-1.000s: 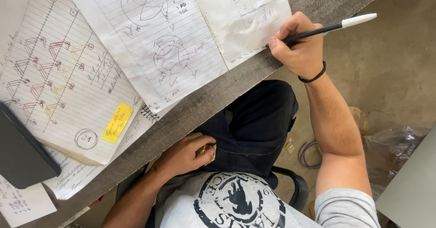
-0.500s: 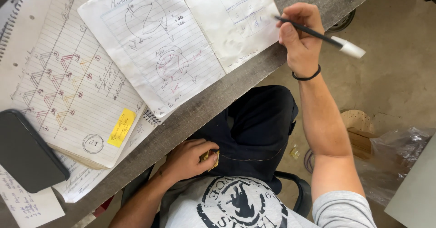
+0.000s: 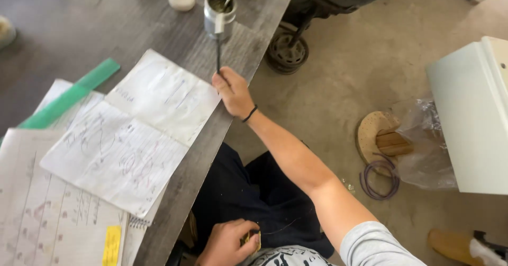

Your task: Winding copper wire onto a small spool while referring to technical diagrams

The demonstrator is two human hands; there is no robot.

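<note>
Pen (image 3: 217, 49) clamped in right hand (image 3: 233, 92) points lengthwise away toward metal cup (image 3: 219, 13), while left hand (image 3: 228, 242) rests curled in lap.

Your right hand (image 3: 233, 92) has left the edge of the sheets (image 3: 132, 139) and stretched out across the tabletop (image 3: 95, 28); the pen (image 3: 218, 46), a second ago held sideways, now points away from you, its tip at the metal cup (image 3: 218, 13); your view has swung up and right, so the cup, a green ruler (image 3: 71, 95) and a white box (image 3: 473, 115) have come in; the dark phone is gone.
</note>
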